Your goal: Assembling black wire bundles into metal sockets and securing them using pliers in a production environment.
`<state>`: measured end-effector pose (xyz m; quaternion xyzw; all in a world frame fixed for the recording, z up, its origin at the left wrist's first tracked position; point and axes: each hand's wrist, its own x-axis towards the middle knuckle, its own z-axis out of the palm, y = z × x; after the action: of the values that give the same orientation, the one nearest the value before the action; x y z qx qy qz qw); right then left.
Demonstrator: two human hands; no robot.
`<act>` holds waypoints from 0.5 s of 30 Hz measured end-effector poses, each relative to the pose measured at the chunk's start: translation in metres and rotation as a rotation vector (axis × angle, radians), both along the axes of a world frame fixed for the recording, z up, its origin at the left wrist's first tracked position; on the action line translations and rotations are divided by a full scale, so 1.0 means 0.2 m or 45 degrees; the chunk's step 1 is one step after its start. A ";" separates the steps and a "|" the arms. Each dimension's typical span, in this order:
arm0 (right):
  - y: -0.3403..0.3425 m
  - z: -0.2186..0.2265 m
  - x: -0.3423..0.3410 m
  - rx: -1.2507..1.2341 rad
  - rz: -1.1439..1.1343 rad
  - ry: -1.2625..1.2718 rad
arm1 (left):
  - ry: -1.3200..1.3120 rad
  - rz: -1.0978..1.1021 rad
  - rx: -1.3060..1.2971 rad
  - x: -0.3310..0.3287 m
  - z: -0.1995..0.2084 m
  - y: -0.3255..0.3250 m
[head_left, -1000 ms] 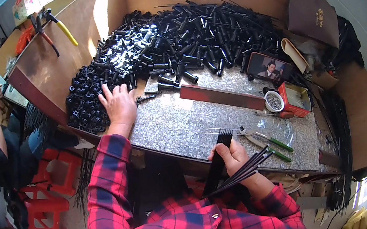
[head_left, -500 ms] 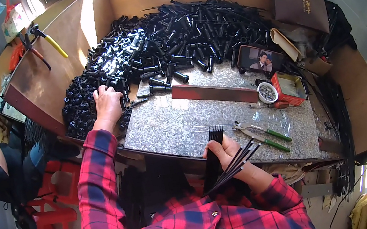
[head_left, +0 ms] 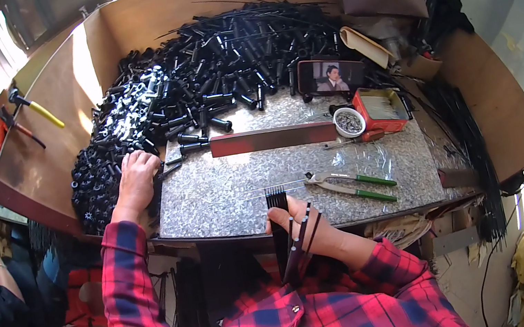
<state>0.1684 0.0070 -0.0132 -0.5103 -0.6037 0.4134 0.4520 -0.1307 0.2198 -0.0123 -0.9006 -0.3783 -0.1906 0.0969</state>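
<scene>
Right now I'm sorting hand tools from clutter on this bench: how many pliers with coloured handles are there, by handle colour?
Green-handled pliers on the speckled worktop: 1
Yellow-handled pliers on the left ledge: 1
Red-handled pliers beside them: 1
Total: 3

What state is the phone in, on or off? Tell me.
On. The phone leans at the edge of the black parts pile, its screen lit and showing a picture.
</scene>
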 end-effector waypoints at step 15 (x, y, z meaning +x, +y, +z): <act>0.01 -0.02 0.00 -0.062 0.009 0.007 | 0.132 0.143 -0.076 -0.04 -0.03 0.07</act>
<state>0.1694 0.0098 -0.0166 -0.5179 -0.5941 0.4310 0.4394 -0.1377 0.2330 -0.0190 -0.8892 -0.4281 -0.1266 0.1002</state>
